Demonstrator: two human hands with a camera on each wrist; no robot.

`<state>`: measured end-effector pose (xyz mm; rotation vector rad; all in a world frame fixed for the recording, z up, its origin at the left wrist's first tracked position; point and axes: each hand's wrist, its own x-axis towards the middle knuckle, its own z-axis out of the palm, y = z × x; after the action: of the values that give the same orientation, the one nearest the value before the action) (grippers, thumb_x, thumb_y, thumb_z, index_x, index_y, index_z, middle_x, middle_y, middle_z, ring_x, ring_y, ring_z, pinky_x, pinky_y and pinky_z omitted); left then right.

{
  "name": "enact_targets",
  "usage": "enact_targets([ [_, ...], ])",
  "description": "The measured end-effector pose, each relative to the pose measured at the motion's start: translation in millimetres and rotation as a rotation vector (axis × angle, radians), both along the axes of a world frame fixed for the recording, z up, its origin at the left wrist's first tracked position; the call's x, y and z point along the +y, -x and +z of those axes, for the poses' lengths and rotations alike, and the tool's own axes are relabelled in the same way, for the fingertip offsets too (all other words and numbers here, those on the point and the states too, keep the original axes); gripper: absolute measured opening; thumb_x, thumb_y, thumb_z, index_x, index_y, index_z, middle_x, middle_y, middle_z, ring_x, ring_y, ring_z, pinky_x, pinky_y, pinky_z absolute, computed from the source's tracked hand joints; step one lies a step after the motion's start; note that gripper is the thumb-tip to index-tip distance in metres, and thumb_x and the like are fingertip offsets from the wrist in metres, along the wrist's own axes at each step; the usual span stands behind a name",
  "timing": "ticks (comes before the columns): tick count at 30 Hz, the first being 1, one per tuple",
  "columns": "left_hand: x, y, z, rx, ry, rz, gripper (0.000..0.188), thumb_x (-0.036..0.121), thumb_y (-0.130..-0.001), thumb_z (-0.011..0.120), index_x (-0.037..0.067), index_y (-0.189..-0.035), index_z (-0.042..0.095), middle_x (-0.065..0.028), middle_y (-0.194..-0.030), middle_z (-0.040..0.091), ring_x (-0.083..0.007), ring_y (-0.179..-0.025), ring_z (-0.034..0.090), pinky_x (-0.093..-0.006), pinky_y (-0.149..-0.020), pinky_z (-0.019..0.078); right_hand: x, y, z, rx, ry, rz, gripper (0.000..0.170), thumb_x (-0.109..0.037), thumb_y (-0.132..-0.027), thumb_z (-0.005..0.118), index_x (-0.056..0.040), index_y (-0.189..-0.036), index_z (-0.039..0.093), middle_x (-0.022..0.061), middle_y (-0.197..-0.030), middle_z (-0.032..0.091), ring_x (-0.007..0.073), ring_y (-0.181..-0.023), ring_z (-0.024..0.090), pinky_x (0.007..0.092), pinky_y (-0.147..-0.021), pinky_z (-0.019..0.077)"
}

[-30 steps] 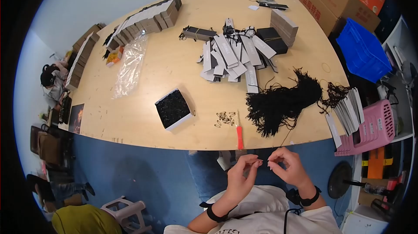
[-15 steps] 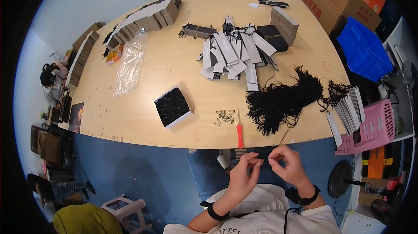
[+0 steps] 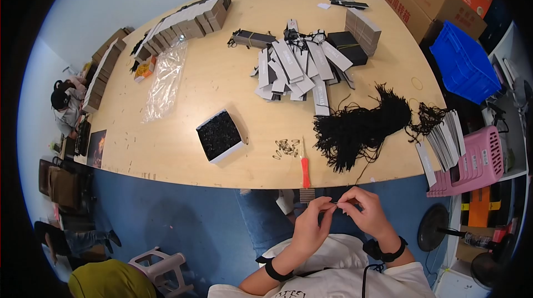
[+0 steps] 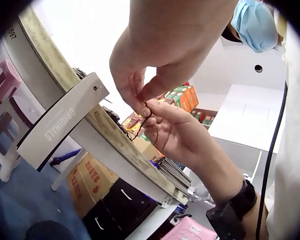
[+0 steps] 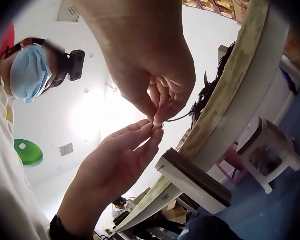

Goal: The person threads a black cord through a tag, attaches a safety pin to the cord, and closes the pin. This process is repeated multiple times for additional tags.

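Note:
In front of the table's near edge, the fingertips of my left hand (image 3: 312,221) and right hand (image 3: 363,213) meet. My right thumb and fingers pinch a thin black cord (image 5: 179,119), which trails toward the table in the right wrist view. The left thumb and fingers pinch at the same spot, with dark cord (image 4: 146,119) showing between the hands in the left wrist view; the pinched end is mostly hidden. Beyond them on the table lie a pile of black cords (image 3: 361,129), a red-handled awl (image 3: 305,173) and several small dark wire loops (image 3: 286,149).
An open white box (image 3: 226,153) of small black pieces stands left of the loops. White printed tags (image 3: 288,65) are heaped farther back, with stacked tags (image 3: 444,142) at the right edge. Clear plastic (image 3: 166,84) lies leftward. A printed tag (image 4: 62,125) juts at the table edge.
My hands were slightly apart at the fingertips; now the right hand has moved left and the fingertips meet. Things on the table stay put.

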<state>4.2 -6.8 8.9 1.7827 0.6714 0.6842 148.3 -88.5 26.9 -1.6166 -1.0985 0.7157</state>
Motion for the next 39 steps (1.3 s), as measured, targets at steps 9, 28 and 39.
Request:
enact_targets([
  [9, 2, 4, -6, -0.261, 0.795, -0.034, 0.022, 0.003, -0.09, 0.065, -0.001, -0.11, 0.058, -0.0058, -0.101, 0.065, -0.0106, -0.09, 0.063, -0.0225, -0.069, 0.0544, -5, 13, -11, 0.144, -0.133, -0.098, 0.006, 0.003, -0.085, 0.066, 0.0018, -0.088, 0.06, 0.0083, -0.083, 0.063, 0.0137, -0.072, 0.062, 0.0254, -0.065, 0.0502],
  [28, 48, 28, 6, -0.31, 0.17, 0.517, 0.006, 0.007, -0.091, 0.065, 0.001, -0.091, 0.062, -0.0014, -0.084, 0.061, -0.0066, -0.076, 0.055, -0.019, -0.07, 0.0426, -49, -37, -21, 0.768, -0.49, 0.299, 0.023, 0.015, -0.073, 0.068, 0.0061, -0.094, 0.068, 0.0169, -0.082, 0.069, 0.021, -0.07, 0.068, 0.0235, -0.056, 0.0486],
  [39, 52, 38, 1, -0.216, -0.037, 0.281, 0.002, -0.003, -0.087, 0.065, -0.002, -0.089, 0.064, -0.0069, -0.088, 0.063, -0.0119, -0.079, 0.058, -0.022, -0.07, 0.0448, -34, -38, -8, 0.703, -0.48, -0.059, 0.01, -0.003, -0.088, 0.062, 0.0049, -0.082, 0.062, 0.0162, -0.087, 0.067, 0.0165, -0.065, 0.062, 0.0221, -0.052, 0.0427],
])
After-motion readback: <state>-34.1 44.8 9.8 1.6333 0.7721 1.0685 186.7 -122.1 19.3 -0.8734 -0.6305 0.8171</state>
